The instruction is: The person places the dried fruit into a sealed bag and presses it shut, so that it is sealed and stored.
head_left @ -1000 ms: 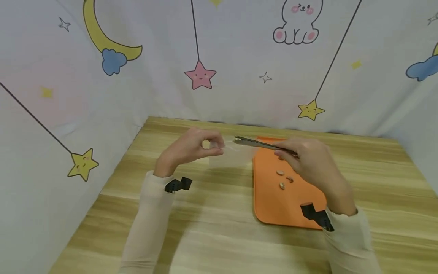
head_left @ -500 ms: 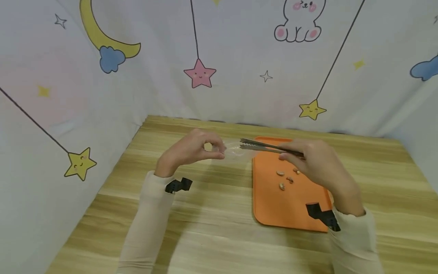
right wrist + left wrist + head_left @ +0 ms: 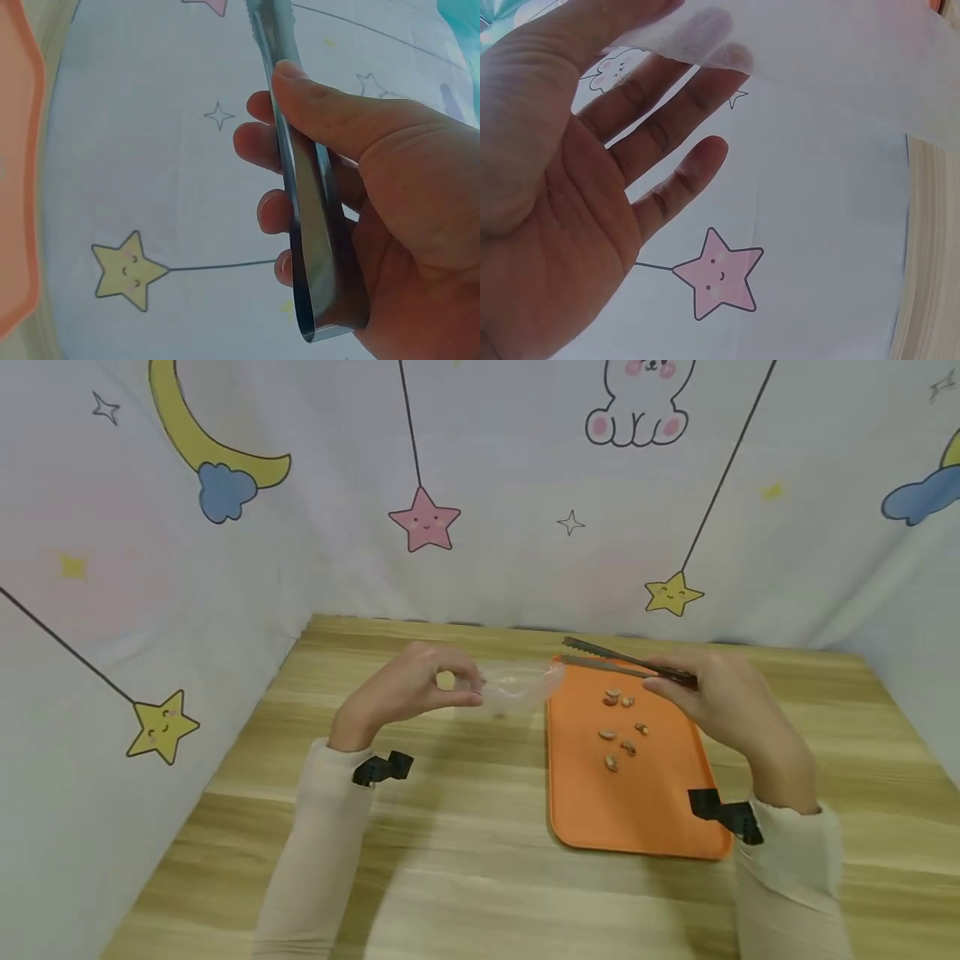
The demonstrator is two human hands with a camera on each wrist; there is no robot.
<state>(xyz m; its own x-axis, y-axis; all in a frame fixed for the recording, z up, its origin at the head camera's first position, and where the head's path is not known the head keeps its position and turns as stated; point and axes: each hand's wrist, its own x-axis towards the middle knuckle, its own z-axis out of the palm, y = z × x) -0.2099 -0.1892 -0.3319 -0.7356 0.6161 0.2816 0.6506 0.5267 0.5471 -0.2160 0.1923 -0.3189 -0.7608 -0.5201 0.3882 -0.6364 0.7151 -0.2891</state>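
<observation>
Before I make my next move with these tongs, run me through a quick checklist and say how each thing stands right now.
1. Tongs held firmly enough: looks ok; the right hand has fingers and thumb around them.
2. Tongs apart at the tips, nothing between them: ok.
3. Bag held: ok; the left hand pinches it.
4. Nuts left on the tray: ok; several lie there.
5. Tips down at a nut: not ok; in the head view they appear near the tray's far edge.
6. Anything in the bag: cannot tell; it looks too blurred.
</observation>
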